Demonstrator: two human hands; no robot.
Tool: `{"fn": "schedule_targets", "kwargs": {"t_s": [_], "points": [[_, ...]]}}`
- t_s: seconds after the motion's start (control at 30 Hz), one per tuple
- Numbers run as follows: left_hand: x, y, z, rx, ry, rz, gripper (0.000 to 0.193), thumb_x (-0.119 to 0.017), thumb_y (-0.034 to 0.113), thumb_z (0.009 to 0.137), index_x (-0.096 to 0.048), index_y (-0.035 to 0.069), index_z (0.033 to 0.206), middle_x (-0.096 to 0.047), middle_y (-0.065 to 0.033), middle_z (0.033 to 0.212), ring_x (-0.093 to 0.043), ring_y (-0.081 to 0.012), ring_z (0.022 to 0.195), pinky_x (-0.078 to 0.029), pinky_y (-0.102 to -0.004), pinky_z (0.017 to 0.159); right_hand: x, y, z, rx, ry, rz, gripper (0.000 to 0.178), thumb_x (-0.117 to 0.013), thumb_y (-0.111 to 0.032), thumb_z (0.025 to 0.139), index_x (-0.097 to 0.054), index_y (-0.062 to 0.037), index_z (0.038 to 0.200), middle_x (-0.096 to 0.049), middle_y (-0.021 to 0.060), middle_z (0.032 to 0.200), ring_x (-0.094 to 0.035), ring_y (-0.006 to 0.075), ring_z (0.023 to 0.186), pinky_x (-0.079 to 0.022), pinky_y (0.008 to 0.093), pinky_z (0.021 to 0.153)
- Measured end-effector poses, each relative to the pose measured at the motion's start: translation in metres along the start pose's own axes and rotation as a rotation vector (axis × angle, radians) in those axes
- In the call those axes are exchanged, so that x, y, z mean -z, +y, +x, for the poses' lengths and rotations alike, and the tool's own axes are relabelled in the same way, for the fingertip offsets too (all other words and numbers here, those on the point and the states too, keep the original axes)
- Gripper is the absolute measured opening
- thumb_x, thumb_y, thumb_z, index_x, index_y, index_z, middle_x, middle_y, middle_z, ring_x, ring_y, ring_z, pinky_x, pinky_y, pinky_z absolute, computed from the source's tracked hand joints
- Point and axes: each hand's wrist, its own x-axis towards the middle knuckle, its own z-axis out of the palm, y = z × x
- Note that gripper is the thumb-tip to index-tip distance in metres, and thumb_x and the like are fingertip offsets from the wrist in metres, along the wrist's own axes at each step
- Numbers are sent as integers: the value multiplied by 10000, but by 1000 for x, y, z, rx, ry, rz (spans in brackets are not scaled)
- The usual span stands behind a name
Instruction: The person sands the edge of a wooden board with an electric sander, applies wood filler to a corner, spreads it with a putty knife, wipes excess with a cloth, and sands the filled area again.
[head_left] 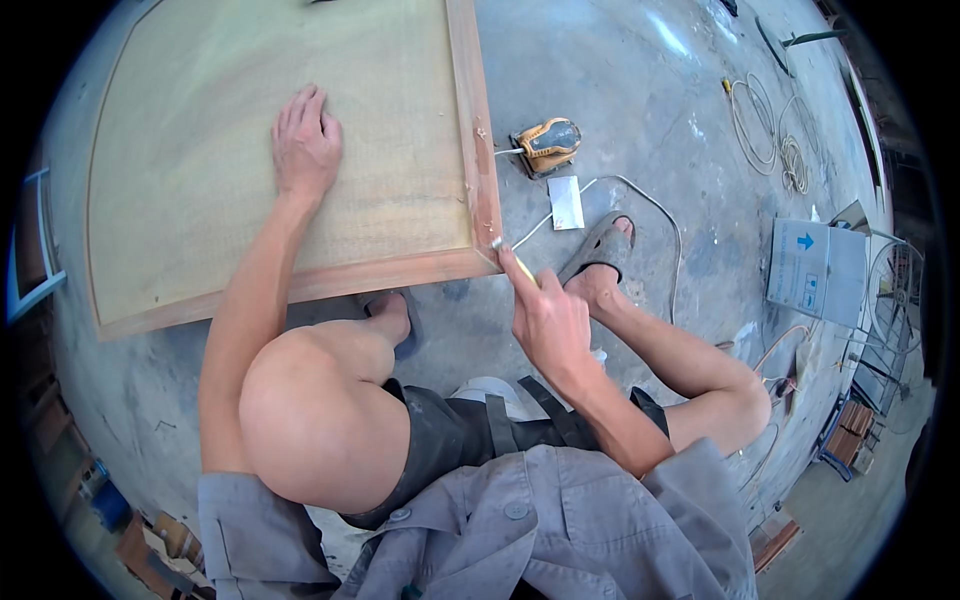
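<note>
A large wooden panel with a reddish-brown wood frame lies in front of me at the left. My left hand rests flat on the panel's pale face, fingers stretched out and fairly close together. At the frame's near right corner, my right hand is closed around a slim yellow-handled tool. Its index finger extends along the tool. The pale tip meets the wood close to the corner; its exact kind is too small to tell. Small shavings or crumbs dot the frame's right rail.
A yellow-and-black electric sander sits right of the panel, its cord looping across the concrete floor. Beside it lies a white sheet. Coiled cable, a cardboard box and a wire fan guard are farther right.
</note>
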Motion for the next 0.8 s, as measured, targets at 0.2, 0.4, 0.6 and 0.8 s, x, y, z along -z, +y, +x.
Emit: {"fn": "schedule_targets", "kwargs": {"t_s": [0.2, 0.4, 0.6, 0.8], "points": [[1, 6, -2, 11, 6, -20, 383, -552, 149, 966, -643, 26, 1318, -617, -138, 1430, -530, -331, 1362, -397, -483, 1155, -4, 1, 15, -25, 19, -9, 676, -651, -61, 887, -527, -230, 1529, -605, 186, 831, -648, 382, 549, -528, 478, 494], [-1, 1, 5, -5, 24, 19, 377, -558, 149, 962, -649, 28, 1308, -621, -133, 1427, -535, -330, 1356, -395, -481, 1154, -1, 0, 1, -8, -6, 21, 673, -638, -73, 899, -517, -246, 1537, -608, 191, 840, -644, 387, 552, -526, 489, 497], [-2, 2, -2, -11, 16, -5, 372, -557, 149, 964, -652, 31, 1304, -615, -135, 1432, -533, -328, 1357, -390, -482, 1157, -5, 2, 13, -9, 24, -9, 687, -642, -57, 889, -519, -240, 1540, -604, 202, 823, -643, 384, 535, -525, 478, 490], [-1, 6, 0, 17, -2, 0, 376, -556, 151, 965, -649, 33, 1309, -610, -138, 1440, -528, -327, 1365, -384, -481, 1166, -9, 6, 15, 0, 53, 0, 675, -647, -55, 884, -535, -233, 1525, -601, 192, 799, -638, 383, 528, -530, 483, 496]]}}
